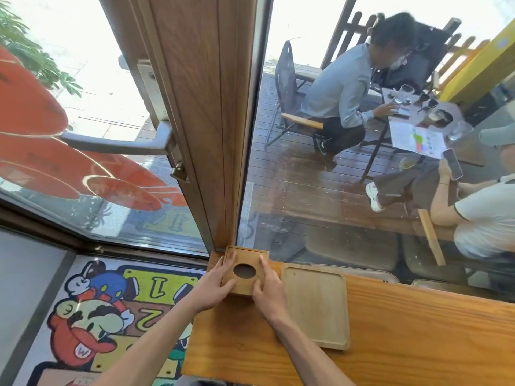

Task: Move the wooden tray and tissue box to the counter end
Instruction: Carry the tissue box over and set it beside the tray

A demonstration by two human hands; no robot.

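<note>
Here the left hand (216, 285) and right hand (267, 285) press flat, fingers loose, on the two sides of the box (245, 270), which sits right in front of them in the counter (418, 330) corner by the window post, with the tray (316, 305) just beside the right hand.

Box (245, 270): pale wood, matt, smooth. Tray (316, 305): lighter wood, matt, fine grain. Desk (418, 338): orange-toned wood, strong grain, slight sheen. Door frame (206, 107): brown wood-grain finish, satin. Handle (117, 144): grey metal, brushed. Mat (117, 310): coarse printed cloth.
</note>
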